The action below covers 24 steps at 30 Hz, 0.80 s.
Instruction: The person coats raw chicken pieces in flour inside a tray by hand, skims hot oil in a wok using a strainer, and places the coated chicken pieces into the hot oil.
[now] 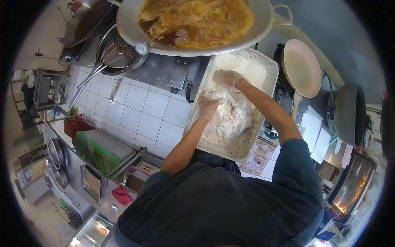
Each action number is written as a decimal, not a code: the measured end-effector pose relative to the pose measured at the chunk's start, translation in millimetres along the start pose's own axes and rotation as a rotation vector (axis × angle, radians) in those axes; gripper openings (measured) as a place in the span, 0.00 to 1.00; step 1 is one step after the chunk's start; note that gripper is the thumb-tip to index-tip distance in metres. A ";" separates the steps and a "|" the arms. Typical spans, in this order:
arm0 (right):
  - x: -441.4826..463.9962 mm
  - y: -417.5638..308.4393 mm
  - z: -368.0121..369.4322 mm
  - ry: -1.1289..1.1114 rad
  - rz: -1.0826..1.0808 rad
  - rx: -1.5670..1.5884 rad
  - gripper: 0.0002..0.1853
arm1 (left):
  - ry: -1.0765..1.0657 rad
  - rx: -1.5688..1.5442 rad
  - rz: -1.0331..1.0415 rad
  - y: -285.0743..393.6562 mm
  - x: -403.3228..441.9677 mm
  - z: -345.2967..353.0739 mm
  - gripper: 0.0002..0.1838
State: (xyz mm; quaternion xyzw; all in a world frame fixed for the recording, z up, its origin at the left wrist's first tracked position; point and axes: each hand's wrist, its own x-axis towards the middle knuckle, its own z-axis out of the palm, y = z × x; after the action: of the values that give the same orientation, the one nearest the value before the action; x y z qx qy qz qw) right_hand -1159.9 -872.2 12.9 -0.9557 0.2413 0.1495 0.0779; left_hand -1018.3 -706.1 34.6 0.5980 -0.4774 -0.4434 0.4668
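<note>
A deep rectangular metal tray (224, 155) lies in front of me, holding white flour (249, 66). Lumpy flour-coated pieces (236, 113) are heaped in its middle; their kind is hidden by the coating. Clear plastic gloves cover both hands. My left hand (208, 108) is at the tray's left side, fingers curled in at the edge of the heap around something floury. Above the heap, toward the far end, my right hand (227, 78) is over the flour, its fingers smeared by motion and dusted white.
Beyond the tray, a wide pan of bubbling oil (197, 22) with frying food has a dial thermometer (142, 48) at its rim. A wire strainer (117, 55) rests over a pot at left. A frying pan (302, 68) stands at right, with its handle toward me.
</note>
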 end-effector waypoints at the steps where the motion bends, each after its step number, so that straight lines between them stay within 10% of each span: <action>1: -7.5 4.2 -8.5 0.027 0.127 0.249 0.22 | -0.040 -0.151 -0.029 -2.1 1.6 -0.9 0.16; 5: -65.1 23.2 -25.0 0.507 0.289 0.380 0.19 | -0.288 -0.343 -0.251 -61.3 17.4 7.5 0.12; 10: -118.8 19.8 -31.5 0.166 0.746 0.582 0.18 | -0.628 1.003 -0.286 62.0 44.8 11.7 0.20; 15: -124.1 43.2 74.4 0.198 0.756 0.186 0.16 | -0.509 1.076 -0.165 71.5 44.4 27.0 0.15; 24: -110.5 88.3 37.0 -0.124 0.670 0.303 0.17 | -0.382 0.868 -0.121 60.5 47.4 20.3 0.17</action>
State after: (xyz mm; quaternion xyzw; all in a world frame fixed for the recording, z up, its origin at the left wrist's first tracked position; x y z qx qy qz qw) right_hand -1304.5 -892.5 7.0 -0.7907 0.5547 0.1867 0.1797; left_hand -1040.4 -762.1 86.5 0.6723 -0.6600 -0.3313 0.0510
